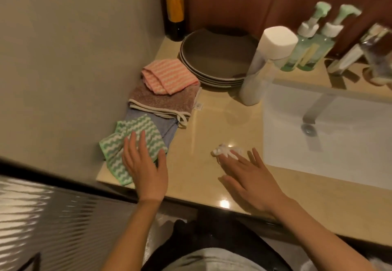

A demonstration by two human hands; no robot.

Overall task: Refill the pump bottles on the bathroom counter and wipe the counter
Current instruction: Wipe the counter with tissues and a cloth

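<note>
The beige counter [212,126] holds folded cloths [161,101] along its left edge, a stack of plates [212,58] behind them, a dark bottle [175,11] in the corner, a white-capped bottle [258,75] and two pump bottles [302,46] by the sink [339,154], and a crumpled tissue [222,150].

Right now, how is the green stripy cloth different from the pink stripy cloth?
The green cloth is at the front edge of the counter, the pink cloth farther back beside the plates. The left hand rests on the green cloth; no hand touches the pink cloth. Both have wavy white stripes.
</note>
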